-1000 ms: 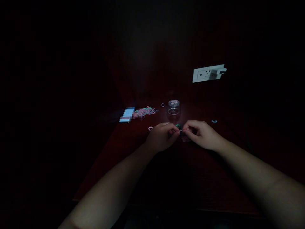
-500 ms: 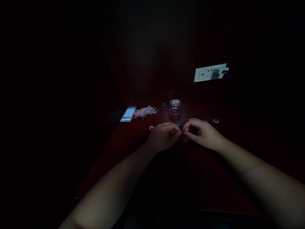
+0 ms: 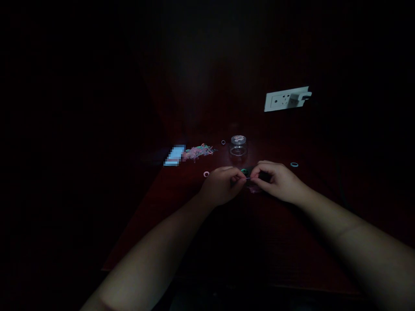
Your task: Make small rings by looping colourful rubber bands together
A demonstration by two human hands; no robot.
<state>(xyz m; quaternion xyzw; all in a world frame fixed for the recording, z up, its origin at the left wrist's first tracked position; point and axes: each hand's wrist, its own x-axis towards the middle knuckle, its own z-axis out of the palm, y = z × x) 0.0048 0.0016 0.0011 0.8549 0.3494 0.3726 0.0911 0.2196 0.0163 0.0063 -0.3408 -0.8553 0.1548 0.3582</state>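
Note:
Between my two hands a thin, light purple rubber band [image 3: 248, 178] is drawn out in a short line. My left hand [image 3: 223, 185] pinches one end of it between thumb and fingertips. The other end is pinched by my right hand [image 3: 275, 180]. Just behind the fingertips lies a green band [image 3: 244, 171]. A small pinkish-purple bunch of bands [image 3: 254, 189] rests on the table below my right fingers, partly covered by them. A pink ring-shaped band [image 3: 206, 174] lies left of my left hand.
A heap of coloured bands [image 3: 199, 151] lies beside a lit, pixelated screen [image 3: 175, 155]. Behind my hands stands a clear lidded jar [image 3: 238, 148]. A blue band [image 3: 294, 164] and a small pale band [image 3: 223, 142] lie apart. A wall socket [image 3: 287, 99] holds a plug.
My right fingers have shifted slightly right, away from the left ones. More of the purple band now shows between them, and the bunch beneath is less covered.

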